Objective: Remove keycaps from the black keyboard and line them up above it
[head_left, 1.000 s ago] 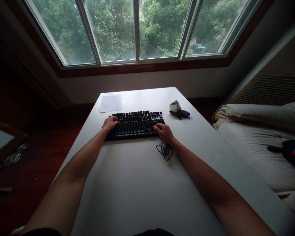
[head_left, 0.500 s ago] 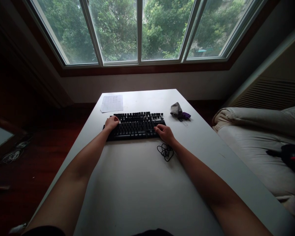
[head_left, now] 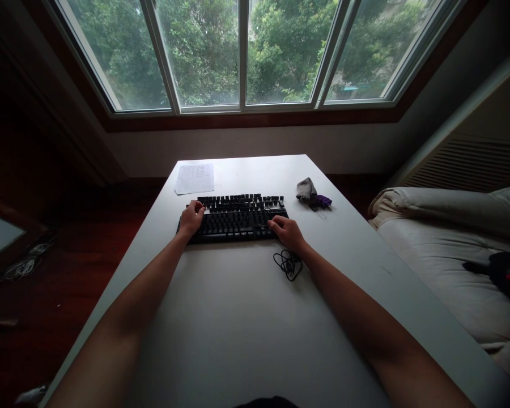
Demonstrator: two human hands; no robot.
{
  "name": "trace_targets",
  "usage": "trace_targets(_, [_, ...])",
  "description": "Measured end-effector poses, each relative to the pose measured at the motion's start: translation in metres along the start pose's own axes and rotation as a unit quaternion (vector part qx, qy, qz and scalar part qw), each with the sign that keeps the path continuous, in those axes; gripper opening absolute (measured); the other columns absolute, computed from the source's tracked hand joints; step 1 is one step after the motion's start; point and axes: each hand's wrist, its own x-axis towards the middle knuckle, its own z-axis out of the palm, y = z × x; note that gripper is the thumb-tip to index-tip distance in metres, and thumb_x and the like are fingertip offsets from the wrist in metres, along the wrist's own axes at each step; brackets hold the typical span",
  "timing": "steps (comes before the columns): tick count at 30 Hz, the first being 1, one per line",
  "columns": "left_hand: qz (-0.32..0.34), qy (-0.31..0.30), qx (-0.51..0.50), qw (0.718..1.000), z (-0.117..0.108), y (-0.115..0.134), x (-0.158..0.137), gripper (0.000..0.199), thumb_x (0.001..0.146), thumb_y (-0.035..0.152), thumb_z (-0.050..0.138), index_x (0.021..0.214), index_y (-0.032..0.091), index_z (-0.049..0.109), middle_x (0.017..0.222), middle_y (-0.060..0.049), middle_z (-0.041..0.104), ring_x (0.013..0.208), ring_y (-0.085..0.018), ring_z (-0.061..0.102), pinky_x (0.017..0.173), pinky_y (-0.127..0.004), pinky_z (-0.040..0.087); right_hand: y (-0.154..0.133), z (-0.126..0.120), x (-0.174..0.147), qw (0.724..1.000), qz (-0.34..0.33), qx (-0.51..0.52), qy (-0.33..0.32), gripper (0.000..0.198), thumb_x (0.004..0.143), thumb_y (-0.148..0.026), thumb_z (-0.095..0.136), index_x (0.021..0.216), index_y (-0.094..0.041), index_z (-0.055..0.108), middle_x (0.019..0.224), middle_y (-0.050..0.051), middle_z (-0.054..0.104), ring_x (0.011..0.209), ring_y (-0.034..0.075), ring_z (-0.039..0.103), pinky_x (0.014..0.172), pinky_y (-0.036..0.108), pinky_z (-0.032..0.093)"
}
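A black keyboard (head_left: 233, 228) lies flat across the white table. Behind it stand rows of loose black keycaps (head_left: 240, 199). My left hand (head_left: 191, 220) is over the keyboard's left end, thumb and fingertips pinched together near the upper left keys. Whatever may be between those fingertips is too small to make out. At the opposite end, the curled fingers of my right hand (head_left: 287, 232) grip the keyboard's right side by the number keys. A coiled black cable (head_left: 288, 264) rests on the table just below my right wrist.
A printed sheet of paper (head_left: 194, 179) lies at the table's far left. Toward the back right are a grey cloth item (head_left: 306, 189) and a purple bundle (head_left: 323, 202). A cream padded seat (head_left: 429, 255) stands to the right, and a window spans the far wall.
My left hand has drawn slightly back toward me over the keyboard's left end, still pinched. My right hand stays at the right end. The view has shifted a little.
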Motion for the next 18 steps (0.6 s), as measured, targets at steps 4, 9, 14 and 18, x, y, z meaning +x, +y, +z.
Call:
trace_targets(4, [0.039, 0.004, -0.008, 0.999, -0.012, 0.004, -0.034, 0.019, 0.095, 0.037, 0.052, 0.106, 0.025, 0.060, 0.095, -0.003, 0.072, 0.085, -0.021, 0.066, 0.079, -0.033, 0.048, -0.007, 0.000, 0.001, 0.999, -0.031, -0.037, -0.023, 0.035, 0.091, -0.047, 0.052, 0.070, -0.020, 0.058, 0.066, 0.001, 0.057, 0.062, 0.015, 0.048, 0.062, 0.028, 0.037])
trace_targets(9, [0.074, -0.011, 0.029, 0.997, -0.023, 0.003, -0.055, 0.016, 0.092, 0.035, 0.057, 0.103, 0.026, 0.062, 0.091, -0.004, 0.073, 0.088, -0.024, 0.066, 0.084, -0.037, 0.048, -0.024, 0.007, 0.004, 0.992, -0.084, -0.056, -0.070, 0.031, 0.093, -0.041, 0.054, 0.072, -0.020, 0.061, 0.071, 0.001, 0.060, 0.063, 0.014, 0.050, 0.062, 0.026, 0.036])
trace_targets(14, [0.069, -0.006, -0.028, 0.997, -0.022, 0.012, -0.061, 0.016, 0.091, 0.040, 0.058, 0.092, 0.024, 0.060, 0.088, -0.003, 0.070, 0.082, -0.021, 0.065, 0.081, -0.036, 0.048, -0.050, 0.028, 0.011, 0.982, -0.142, -0.039, -0.115, 0.020, 0.094, -0.034, 0.057, 0.083, -0.020, 0.067, 0.079, 0.002, 0.063, 0.065, 0.013, 0.051, 0.063, 0.025, 0.038])
trace_targets(18, [0.071, -0.049, -0.163, 0.983, -0.016, 0.025, -0.070, 0.022, 0.089, 0.045, 0.062, 0.093, 0.023, 0.058, 0.088, -0.002, 0.069, 0.083, -0.019, 0.064, 0.080, -0.031, 0.049, -0.067, 0.055, 0.021, 0.975, -0.187, -0.004, -0.123, 0.010, 0.090, -0.027, 0.064, 0.094, -0.020, 0.068, 0.084, 0.003, 0.063, 0.070, 0.012, 0.054, 0.067, 0.025, 0.042])
